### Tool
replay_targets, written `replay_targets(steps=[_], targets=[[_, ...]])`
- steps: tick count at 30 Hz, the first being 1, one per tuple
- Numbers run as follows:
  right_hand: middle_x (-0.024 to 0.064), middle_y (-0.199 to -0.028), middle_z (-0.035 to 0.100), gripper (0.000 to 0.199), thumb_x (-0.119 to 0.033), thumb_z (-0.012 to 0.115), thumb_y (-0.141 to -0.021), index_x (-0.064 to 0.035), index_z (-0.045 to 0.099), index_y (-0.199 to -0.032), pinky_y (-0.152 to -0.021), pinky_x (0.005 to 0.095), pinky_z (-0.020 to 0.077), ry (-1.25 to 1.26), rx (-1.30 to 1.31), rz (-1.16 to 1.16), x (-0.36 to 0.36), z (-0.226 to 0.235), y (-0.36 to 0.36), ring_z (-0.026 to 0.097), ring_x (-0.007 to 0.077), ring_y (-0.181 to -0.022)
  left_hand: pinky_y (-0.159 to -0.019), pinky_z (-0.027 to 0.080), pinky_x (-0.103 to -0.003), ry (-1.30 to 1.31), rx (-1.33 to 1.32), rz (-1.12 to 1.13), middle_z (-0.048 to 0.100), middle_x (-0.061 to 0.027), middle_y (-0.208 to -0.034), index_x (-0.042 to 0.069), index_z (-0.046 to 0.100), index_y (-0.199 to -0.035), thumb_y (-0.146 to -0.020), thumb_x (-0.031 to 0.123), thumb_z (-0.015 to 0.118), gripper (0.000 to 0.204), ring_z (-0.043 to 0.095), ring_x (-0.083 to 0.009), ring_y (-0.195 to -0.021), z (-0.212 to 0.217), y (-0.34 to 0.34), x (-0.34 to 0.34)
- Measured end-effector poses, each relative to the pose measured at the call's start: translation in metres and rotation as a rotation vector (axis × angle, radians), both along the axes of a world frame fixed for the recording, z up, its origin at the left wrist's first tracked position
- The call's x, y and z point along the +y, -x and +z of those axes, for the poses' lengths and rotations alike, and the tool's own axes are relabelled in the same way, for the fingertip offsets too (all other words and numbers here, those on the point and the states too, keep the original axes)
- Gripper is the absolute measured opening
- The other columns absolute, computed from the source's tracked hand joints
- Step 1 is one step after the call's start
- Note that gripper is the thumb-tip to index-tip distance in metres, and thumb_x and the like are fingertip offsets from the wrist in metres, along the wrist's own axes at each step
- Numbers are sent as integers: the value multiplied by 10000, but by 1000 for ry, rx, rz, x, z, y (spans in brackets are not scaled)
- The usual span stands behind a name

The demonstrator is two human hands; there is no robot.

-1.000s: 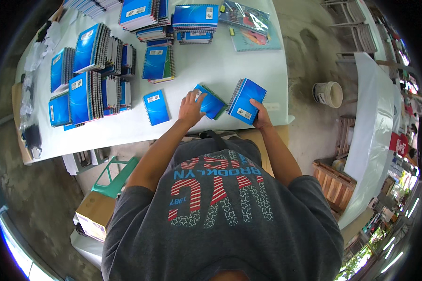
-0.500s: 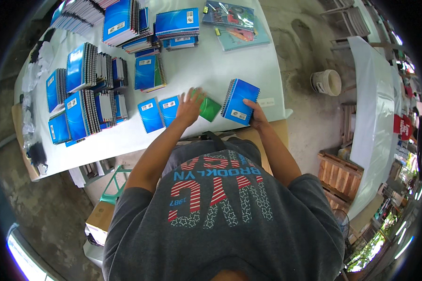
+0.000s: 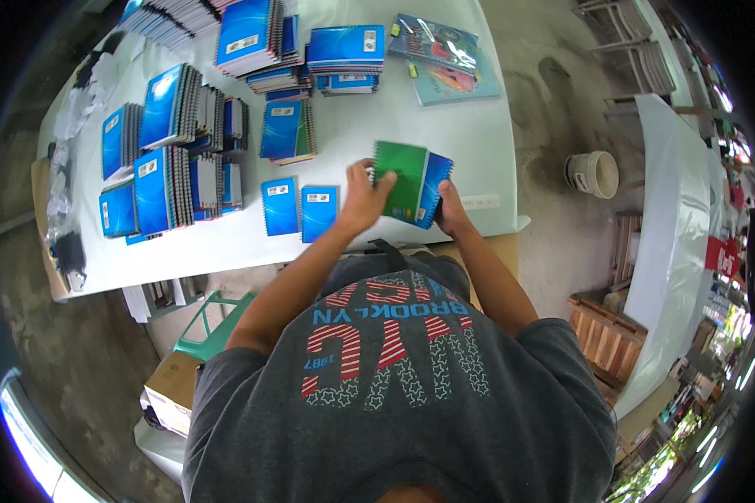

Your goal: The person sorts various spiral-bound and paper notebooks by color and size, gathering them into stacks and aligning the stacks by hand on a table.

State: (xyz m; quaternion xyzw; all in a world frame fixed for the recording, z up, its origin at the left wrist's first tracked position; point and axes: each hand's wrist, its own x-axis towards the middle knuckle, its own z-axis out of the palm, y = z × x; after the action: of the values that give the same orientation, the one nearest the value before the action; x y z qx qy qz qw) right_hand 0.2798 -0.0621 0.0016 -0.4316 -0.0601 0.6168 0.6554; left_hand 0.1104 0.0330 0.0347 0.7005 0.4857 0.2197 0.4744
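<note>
Both hands are on a small stack of spiral notebooks at the near right part of the white table [image 3: 478,142]. The left hand [image 3: 362,199] has its fingers curled over the left edge of the green notebook [image 3: 401,178], which sits on top and is tilted up off the blue notebook [image 3: 434,189] under it; the right hand [image 3: 450,210] grips the stack's near right corner, fingers pressed together around the edge (thumb position I cannot tell). The stack is held just above the tabletop, close to the near edge. Risks as I judge them: the green cover is lifted at one side only, so if the left-hand grip slips it can flop back or slide off the blue ones toward the table edge and down to the concrete floor [image 3: 554,243]. The wire spirals sit side by side, so they could snag on each other and drag a second book along. Just left of the left hand lie two flat blue notebooks [image 3: 300,208]; a sweeping forearm could push them toward the near edge. Further left, the upright rows of blue notebooks [image 3: 172,159] lean on each other (looks unstable), so a bump to the table could topple them. The far stacks [image 3: 344,57] and the plastic-wrapped packs [image 3: 446,57] are well apart, low risk. The white bucket [image 3: 593,174] on the floor at right is clear of the work.
</note>
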Motion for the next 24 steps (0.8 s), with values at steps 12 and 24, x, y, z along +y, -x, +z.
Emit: replay_targets(steps=[12, 24], targets=[[66, -1123, 536, 696, 23, 729, -651, -39, 394, -1258, -888, 303, 435, -297, -802, 442, 31, 11, 39, 520, 154, -1036, -921, 438, -343, 445, -423, -37, 503, -117, -1149, 69, 247, -1262, -638, -58, 719, 792, 503, -215, -1105, -37, 41, -11], [92, -1162, 547, 711, -57, 778, -638, -69, 411, -1248, -912, 319, 436, -105, -701, 523, 8, -45, 41, 518, 177, -1094, -828, 486, -329, 206, -92, -133, 602, -125, -1026, 68, 446, -1132, -641, 104, 810, 612, 596, -229, -964, -56, 51, -16]])
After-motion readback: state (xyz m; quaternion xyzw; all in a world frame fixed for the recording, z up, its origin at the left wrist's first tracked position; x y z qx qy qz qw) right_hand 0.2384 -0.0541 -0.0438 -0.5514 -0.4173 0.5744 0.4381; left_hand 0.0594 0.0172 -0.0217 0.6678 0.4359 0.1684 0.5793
